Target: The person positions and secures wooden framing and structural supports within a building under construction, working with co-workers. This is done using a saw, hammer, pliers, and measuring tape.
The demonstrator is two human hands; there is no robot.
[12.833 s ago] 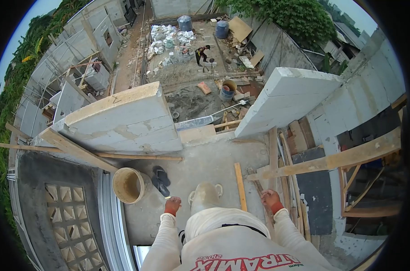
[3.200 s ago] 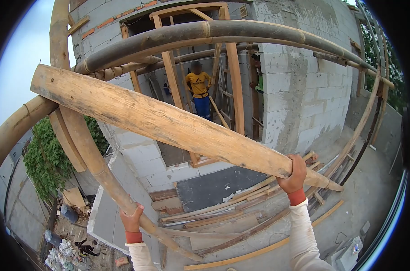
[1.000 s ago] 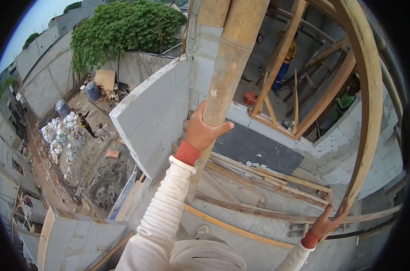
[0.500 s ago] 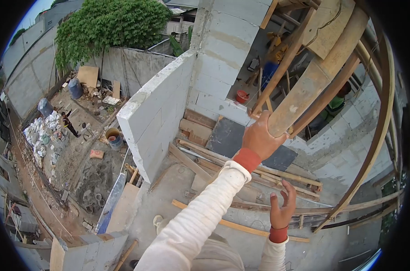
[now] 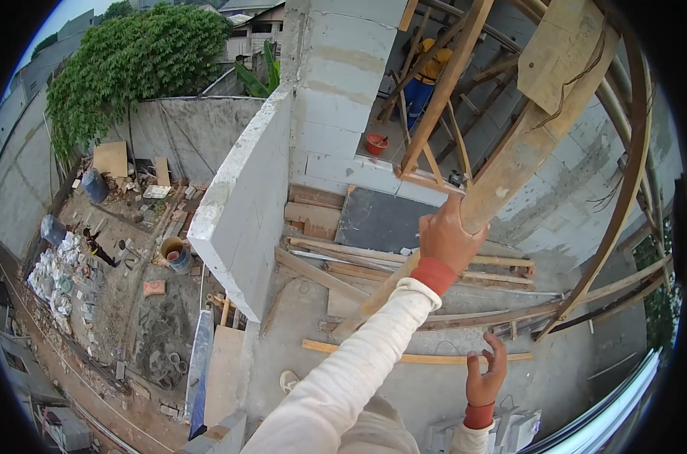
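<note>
My left hand (image 5: 451, 236) is closed around the edge of a long wooden plank (image 5: 502, 181). The plank slopes from the upper right down past my hand, and its lower part runs partly behind my forearm. A second piece of board (image 5: 561, 60) and a thin wire lie against its upper end. Lower down on the right, my right hand (image 5: 487, 374) has its fingers apart and slightly curled, with nothing in them. Below it a stack of grey blocks (image 5: 479, 431) shows in part.
A block wall (image 5: 245, 197) stands at left, with a drop to the yard beyond. Timber poles (image 5: 426, 261) and a dark panel (image 5: 381, 219) lie ahead. Slanting wooden props (image 5: 445, 91) stand in an opening, where a person in yellow (image 5: 428, 68) works near a red bucket (image 5: 376, 144).
My view has shifted right and down. The plank's lower part now shows below my left hand, which still grips it. The person in yellow is more visible; the one in green is out of sight.
</note>
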